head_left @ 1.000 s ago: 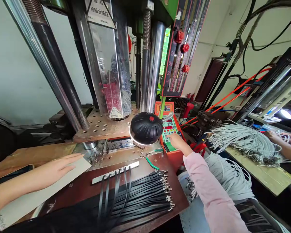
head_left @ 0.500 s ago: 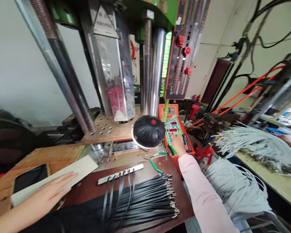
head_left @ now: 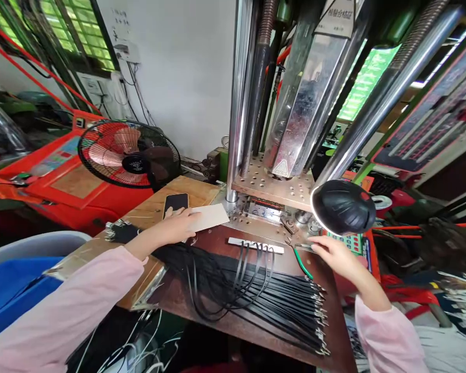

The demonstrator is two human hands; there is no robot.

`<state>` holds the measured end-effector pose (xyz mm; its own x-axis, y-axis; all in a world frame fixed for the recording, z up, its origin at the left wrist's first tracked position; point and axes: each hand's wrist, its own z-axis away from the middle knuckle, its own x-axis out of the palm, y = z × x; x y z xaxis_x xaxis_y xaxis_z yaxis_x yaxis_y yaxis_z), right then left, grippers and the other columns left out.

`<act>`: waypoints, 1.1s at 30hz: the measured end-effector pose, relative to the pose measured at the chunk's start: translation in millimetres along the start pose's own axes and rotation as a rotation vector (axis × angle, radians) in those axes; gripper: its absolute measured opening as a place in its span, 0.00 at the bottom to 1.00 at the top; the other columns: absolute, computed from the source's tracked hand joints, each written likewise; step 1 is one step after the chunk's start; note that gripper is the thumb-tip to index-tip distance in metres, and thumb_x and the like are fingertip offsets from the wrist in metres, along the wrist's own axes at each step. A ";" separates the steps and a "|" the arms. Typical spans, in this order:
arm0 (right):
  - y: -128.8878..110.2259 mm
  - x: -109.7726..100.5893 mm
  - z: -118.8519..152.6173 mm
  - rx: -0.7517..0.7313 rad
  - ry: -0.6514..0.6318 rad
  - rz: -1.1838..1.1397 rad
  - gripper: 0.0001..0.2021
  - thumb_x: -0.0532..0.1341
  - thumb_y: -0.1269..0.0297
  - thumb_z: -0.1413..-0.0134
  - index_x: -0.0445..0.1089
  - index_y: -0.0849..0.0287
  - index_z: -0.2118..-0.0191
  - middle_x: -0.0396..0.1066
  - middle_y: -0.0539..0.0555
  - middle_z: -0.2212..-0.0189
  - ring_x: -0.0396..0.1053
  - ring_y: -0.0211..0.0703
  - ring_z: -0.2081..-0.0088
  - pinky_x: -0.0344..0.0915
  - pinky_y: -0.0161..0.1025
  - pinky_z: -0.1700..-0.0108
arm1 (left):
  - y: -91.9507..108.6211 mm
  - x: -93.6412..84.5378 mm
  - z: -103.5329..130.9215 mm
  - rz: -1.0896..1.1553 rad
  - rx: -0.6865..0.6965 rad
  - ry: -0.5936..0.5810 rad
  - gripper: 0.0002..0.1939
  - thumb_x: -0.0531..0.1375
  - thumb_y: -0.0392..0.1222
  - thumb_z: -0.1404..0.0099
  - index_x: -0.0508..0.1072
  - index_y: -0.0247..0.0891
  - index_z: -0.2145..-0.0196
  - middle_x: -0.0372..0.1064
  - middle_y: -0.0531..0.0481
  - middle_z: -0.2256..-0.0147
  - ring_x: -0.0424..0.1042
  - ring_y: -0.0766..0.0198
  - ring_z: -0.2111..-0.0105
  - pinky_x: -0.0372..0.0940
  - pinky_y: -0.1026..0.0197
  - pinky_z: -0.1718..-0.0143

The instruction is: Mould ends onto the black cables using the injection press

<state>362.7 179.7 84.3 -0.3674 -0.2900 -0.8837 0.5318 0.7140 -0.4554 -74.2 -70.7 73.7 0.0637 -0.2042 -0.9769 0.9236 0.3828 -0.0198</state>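
My left hand (head_left: 178,226) lies on a cream-coloured flat board (head_left: 210,216), fingers stretched over its left end. A dark phone (head_left: 175,202) lies just behind that hand. My right hand (head_left: 336,254) is open, fingers pointing left beside a pair of green-handled pliers (head_left: 303,263); I see nothing held in it. Between my hands, a white notched strip (head_left: 235,241) carries several black straps looped over it. A bundle of black straps (head_left: 272,290) with metal ends (head_left: 320,316) spreads across the brown tabletop (head_left: 221,311).
A press with a drilled plate (head_left: 275,189) and steel columns stands behind the table. A round black lamp (head_left: 344,207) hangs near my right hand, before a control panel (head_left: 357,242). At left are a fan (head_left: 130,155) and a blue bin (head_left: 19,290).
The view has swung left. My right hand has left the control panel's buttons and come left to the pliers. My left hand stays on the cream board.
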 end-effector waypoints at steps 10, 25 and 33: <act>-131.1 30.2 -27.8 -0.404 0.141 0.079 0.18 0.56 0.63 0.34 0.67 0.58 0.41 0.71 0.61 0.50 0.68 0.48 0.47 0.66 0.47 0.44 | 7.3 -34.6 13.4 -0.111 0.277 0.475 0.28 0.47 0.32 0.41 0.74 0.33 0.46 0.73 0.43 0.46 0.72 0.46 0.49 0.52 0.42 0.37; -132.8 9.5 20.7 -0.258 0.274 0.010 0.13 0.52 0.62 0.32 0.74 0.58 0.56 0.75 0.56 0.61 0.72 0.43 0.57 0.67 0.39 0.53 | 111.9 -82.3 25.7 0.231 0.667 0.498 0.27 0.44 0.41 0.31 0.67 0.47 0.38 0.66 0.53 0.39 0.62 0.56 0.38 0.41 0.45 0.30; 54.7 -19.9 92.1 0.510 0.626 -0.395 0.25 0.61 0.47 0.50 0.75 0.63 0.54 0.78 0.59 0.60 0.74 0.51 0.61 0.70 0.41 0.61 | -21.3 -47.4 -0.1 0.332 0.063 0.534 0.34 0.48 0.58 0.34 0.61 0.38 0.36 0.67 0.44 0.41 0.68 0.44 0.43 0.60 0.44 0.40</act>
<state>469.4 165.9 67.0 -0.8646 0.0527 -0.4997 0.4979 0.2231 -0.8380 -97.0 -69.1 120.4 0.1684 0.4006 -0.9006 0.9083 0.2917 0.2997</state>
